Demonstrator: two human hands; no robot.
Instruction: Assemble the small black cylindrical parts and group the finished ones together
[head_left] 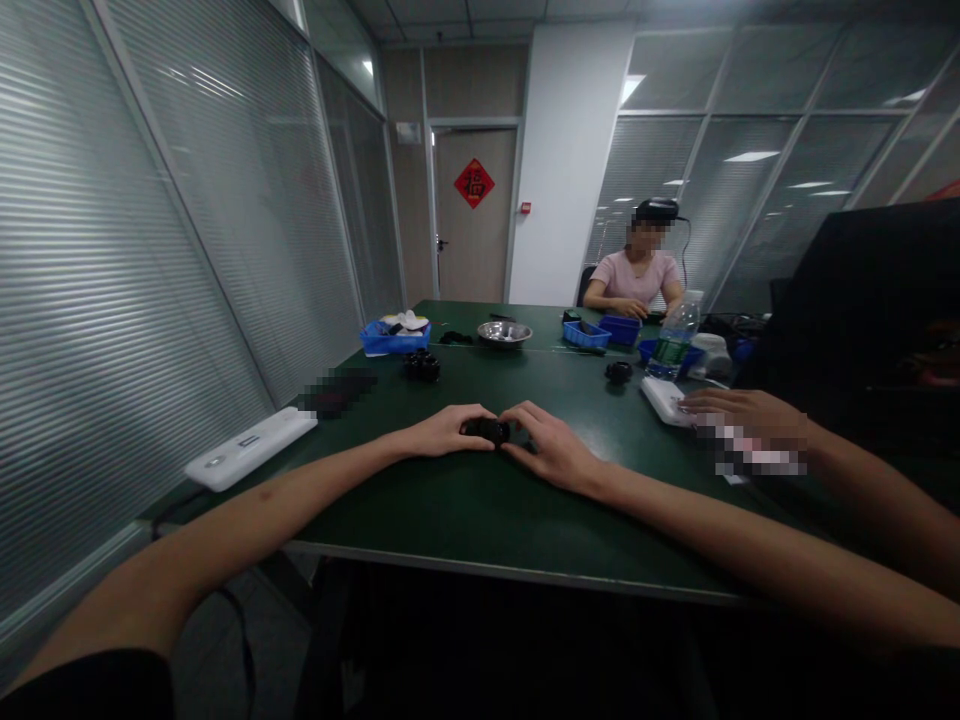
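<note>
A small black round part (491, 431) lies low over the green table (442, 510), between my two hands. My left hand (448, 430) has its thumb and fingers around the part's left side. From the right, my right hand (546, 445) touches the same part with thumb and fingertips. The part's fine details are too dark to make out. Beyond my left hand stand several black round pieces (422, 366), and another black piece (619, 373) sits past my right hand.
Farther back are a metal bowl (504, 335), a filled blue basket (396, 338), another blue basket (586, 335) and a bottle (673, 340). White devices lie left (251, 450) and right (666, 402). Another person's hand (750, 415) reaches in at right; a person (637, 275) sits opposite.
</note>
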